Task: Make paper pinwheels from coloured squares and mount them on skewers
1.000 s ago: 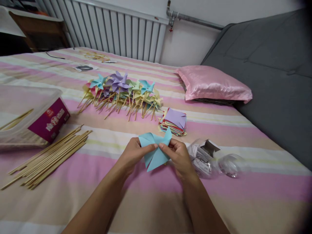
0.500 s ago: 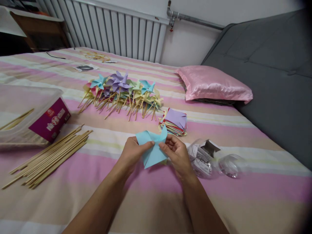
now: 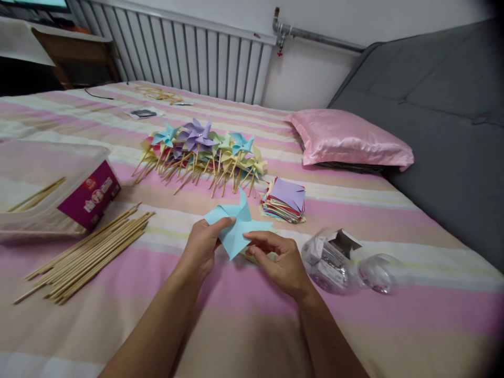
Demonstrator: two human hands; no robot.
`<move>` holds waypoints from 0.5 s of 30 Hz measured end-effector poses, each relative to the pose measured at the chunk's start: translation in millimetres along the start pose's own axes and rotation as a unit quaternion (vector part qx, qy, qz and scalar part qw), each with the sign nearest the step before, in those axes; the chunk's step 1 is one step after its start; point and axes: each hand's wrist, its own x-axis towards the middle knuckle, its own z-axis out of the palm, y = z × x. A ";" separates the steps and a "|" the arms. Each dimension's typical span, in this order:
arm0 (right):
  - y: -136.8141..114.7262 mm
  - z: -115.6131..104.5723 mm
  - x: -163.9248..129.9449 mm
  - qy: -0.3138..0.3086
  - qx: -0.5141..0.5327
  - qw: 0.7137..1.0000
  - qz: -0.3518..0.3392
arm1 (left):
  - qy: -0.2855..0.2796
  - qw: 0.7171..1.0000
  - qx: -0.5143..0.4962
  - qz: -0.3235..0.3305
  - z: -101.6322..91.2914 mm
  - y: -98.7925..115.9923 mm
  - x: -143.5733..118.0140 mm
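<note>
A light blue paper pinwheel sheet (image 3: 235, 239) is held over the bed, one of its corners curled up toward the middle. My left hand (image 3: 202, 244) pinches it with the thumb pressed on top near the centre; the fingers behind are hidden. On the paper's right side, my right hand (image 3: 277, 257) has its index fingertip at the edge, with a gap between thumb and index finger. Something pale yellow (image 3: 252, 256) shows partly beneath the blue sheet. Just beyond lies a stack of cut paper squares (image 3: 289, 194), purple on top.
Finished paper pinwheels on sticks (image 3: 199, 135) are heaped further back. At left, wooden sticks (image 3: 94, 252) lie beside a clear plastic tub (image 3: 59, 152). A bag with small boxes (image 3: 331, 260) and a clear round container (image 3: 376, 273) sit at right, below a pink pillow (image 3: 350, 137).
The blue sheet has turned in my left hand and shifted slightly left. My right hand has come off the raised corner and moved lower, its fingers loosened. The view has shifted a little.
</note>
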 end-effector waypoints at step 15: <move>1.6 -2.5 2.6 0.027 0.003 0.999 0.017 | -0.058 0.998 -0.017 -0.029 7.5 -5.0 -8.0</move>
